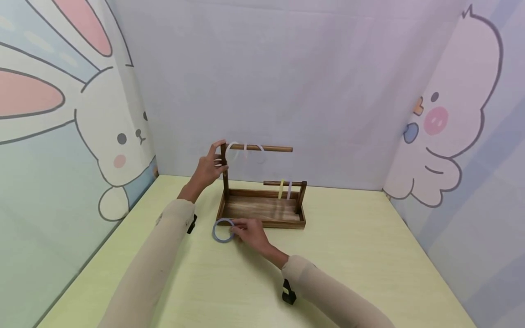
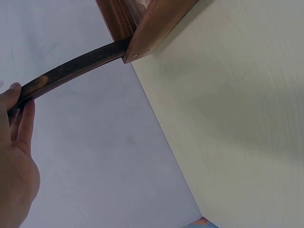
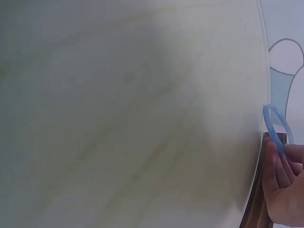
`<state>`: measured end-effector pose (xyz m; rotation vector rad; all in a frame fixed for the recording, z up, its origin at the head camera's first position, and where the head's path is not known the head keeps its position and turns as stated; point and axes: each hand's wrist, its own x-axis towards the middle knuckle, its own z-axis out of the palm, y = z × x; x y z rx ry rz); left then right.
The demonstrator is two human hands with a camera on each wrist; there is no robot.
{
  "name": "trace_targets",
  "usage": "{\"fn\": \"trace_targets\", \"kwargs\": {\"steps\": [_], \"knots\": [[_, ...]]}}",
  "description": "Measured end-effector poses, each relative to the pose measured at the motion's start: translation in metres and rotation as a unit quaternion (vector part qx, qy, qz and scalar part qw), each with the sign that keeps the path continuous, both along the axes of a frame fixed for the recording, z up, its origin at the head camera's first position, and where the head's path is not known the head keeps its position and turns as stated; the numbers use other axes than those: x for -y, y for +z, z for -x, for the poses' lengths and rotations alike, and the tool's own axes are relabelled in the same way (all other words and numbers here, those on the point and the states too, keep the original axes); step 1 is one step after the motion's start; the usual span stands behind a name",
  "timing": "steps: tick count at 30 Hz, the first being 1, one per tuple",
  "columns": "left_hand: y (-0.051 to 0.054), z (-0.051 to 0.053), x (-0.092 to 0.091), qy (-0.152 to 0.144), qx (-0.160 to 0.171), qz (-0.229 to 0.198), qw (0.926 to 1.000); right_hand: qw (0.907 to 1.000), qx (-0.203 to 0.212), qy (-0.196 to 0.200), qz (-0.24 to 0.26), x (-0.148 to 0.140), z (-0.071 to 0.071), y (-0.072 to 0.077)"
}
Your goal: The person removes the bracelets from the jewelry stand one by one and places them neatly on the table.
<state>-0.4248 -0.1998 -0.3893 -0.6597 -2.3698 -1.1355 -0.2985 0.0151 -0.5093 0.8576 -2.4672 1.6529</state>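
Observation:
A dark wooden stand [image 1: 261, 223] with a tray base, a tall post and a shorter post stands on the table. My left hand [image 1: 209, 167] grips the top of the tall post [image 2: 71, 71], thumb and fingers on either side of it. In front of the tray, my right hand [image 1: 253, 233] pinches a blue ring-shaped bangle [image 1: 218, 237] by its right side; the right wrist view shows this bangle [image 3: 269, 124] between thumb and fingers. On the upper bar [image 1: 276, 148] hang several pale bangles. The lower bar [image 1: 270, 183] carries a yellow bangle [image 1: 281, 189] and a lilac bangle [image 1: 289, 190].
The pale yellow table [image 1: 348, 255] extends around the stand. Behind it rises a plain light wall cloth [image 1: 328, 91], with cartoon-printed side panels at left and right. Black wrist straps [image 1: 289, 294] sit on both sleeves.

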Motion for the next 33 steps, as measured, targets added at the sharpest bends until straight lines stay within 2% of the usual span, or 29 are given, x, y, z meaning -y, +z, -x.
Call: {"fn": "trace_targets", "kwargs": {"steps": [8, 21, 33], "knots": [[0.002, -0.0024, -0.0005, -0.002, 0.003, -0.002, 1.0, 0.999, -0.01, -0.043, -0.004, 0.0016, 0.0005, -0.0016], [0.0026, -0.004, -0.0003, -0.001, 0.002, -0.001, 1.0, 0.9959, -0.023, -0.086, -0.015, 0.005, -0.0015, -0.0058], [0.0038, -0.0041, -0.0013, 0.006, 0.009, -0.004, 0.9999, 0.995, -0.024, -0.096, -0.012, 0.0032, -0.0039, -0.0036]]}}
